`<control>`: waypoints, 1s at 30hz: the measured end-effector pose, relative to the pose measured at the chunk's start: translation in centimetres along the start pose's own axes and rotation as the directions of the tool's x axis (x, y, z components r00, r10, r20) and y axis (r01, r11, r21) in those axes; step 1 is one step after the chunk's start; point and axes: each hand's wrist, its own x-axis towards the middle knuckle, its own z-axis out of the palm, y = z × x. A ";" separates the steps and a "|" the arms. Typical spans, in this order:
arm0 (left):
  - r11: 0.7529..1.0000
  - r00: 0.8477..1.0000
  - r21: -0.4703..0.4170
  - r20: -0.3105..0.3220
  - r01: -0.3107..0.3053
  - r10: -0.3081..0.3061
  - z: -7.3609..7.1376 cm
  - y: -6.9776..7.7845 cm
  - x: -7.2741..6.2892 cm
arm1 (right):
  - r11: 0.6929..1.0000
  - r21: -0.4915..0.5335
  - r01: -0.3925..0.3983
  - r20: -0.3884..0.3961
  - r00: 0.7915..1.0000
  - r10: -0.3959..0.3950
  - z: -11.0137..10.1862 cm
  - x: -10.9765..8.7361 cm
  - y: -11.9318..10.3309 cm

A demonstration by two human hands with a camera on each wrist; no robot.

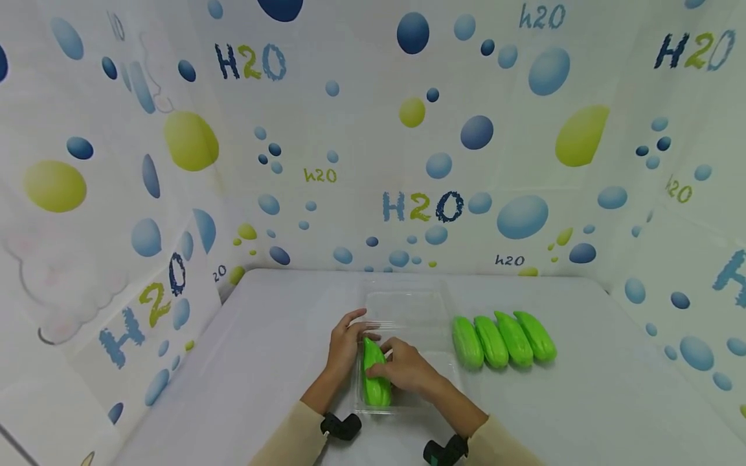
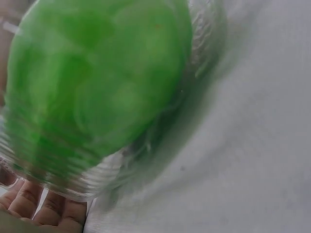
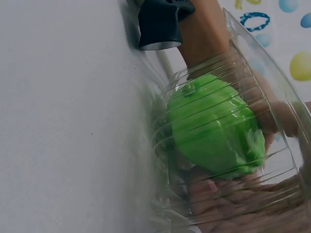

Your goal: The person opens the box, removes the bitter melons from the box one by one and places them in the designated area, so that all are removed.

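Note:
A long, glossy green vegetable (image 1: 375,382) with a narrow tip lies lengthwise along the left side of a clear plastic clamshell box (image 1: 408,409). My right hand (image 1: 408,370) reaches over the box and holds the vegetable, thumb and fingers on its sides. My left hand (image 1: 344,346) rests against the box's left wall with its fingers extended. Through the ribbed plastic, both wrist views show the vegetable's rounded end (image 2: 102,82) (image 3: 214,126). Fingers (image 2: 51,208) touch the outside of the wall in the left wrist view.
The box's transparent lid (image 1: 405,307) lies folded back behind it. To the right, several matching green vegetables (image 1: 492,340) lie side by side on the white table (image 1: 280,310). A bubble-patterned sheet (image 1: 361,129) hangs behind and at the sides.

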 end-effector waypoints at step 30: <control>0.996 0.998 0.085 -0.060 0.019 -0.014 0.1 0.3 0.1 | 0.996 0.024 0.090 -0.047 0.995 -0.089 -0.7 0.1 0.6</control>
